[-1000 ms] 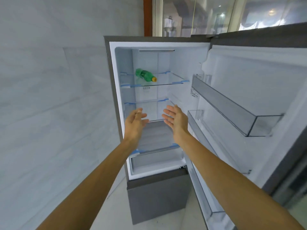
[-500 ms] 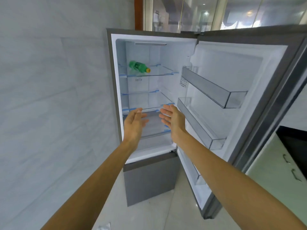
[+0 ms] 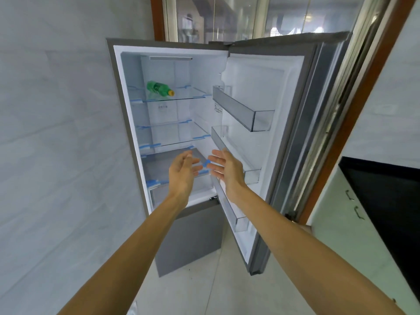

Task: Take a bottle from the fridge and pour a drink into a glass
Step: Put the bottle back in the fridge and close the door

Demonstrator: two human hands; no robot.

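The grey fridge (image 3: 191, 237) stands with its upper door (image 3: 268, 92) swung wide to the right. A green bottle (image 3: 159, 88) with a yellow cap lies on its side on the top glass shelf (image 3: 181, 98), cap pointing right. My left hand (image 3: 183, 172) and my right hand (image 3: 227, 170) are held out side by side in front of the lowest shelf, palms facing each other, fingers apart, holding nothing. Both hands are well below the bottle. No glass is in view.
A pale tiled wall (image 3: 56, 144) runs along the left of the fridge. Three door bins (image 3: 245, 110) line the open door. At the right stands a white cabinet with handles (image 3: 354, 208) and a black countertop (image 3: 391, 201). A window (image 3: 227, 17) is above.
The view has drawn back and shifted, so the fridge looks farther off and more of the door, cabinet and floor shows. My hands keep their open pose, now lower against the shelves.
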